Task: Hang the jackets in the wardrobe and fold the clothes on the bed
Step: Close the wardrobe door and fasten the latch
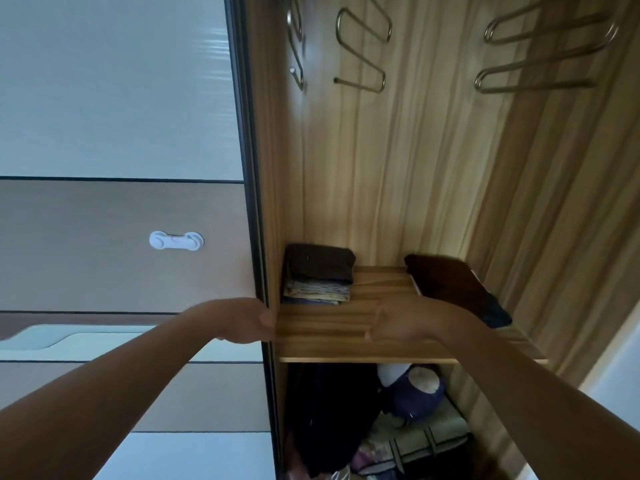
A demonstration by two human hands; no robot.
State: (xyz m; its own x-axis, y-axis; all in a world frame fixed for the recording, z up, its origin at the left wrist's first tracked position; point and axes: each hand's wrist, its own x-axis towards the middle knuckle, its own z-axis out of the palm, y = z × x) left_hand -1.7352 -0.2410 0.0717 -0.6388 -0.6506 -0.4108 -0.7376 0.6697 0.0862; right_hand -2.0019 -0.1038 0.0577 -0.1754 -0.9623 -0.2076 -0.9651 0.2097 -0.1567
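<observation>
The wardrobe stands open in front of me, with its wooden shelf (329,327) at hand height. My left hand (239,320) grips the edge of the sliding door (138,265), thumb on the front. My right hand (398,327) hovers over the shelf's front with loosely curled fingers and holds nothing. A stack of folded clothes (317,275) sits at the shelf's back left, and a dark folded garment (450,282) lies at its right. Several bare metal hangers (363,46) hang at the top. No jacket is in view.
Below the shelf, the lower compartment holds dark hanging clothes (329,417), a blue bundle (415,389) and a fabric storage box (426,441). A white plastic latch (176,240) is stuck on the door. The wardrobe's right wall (554,202) slopes close by.
</observation>
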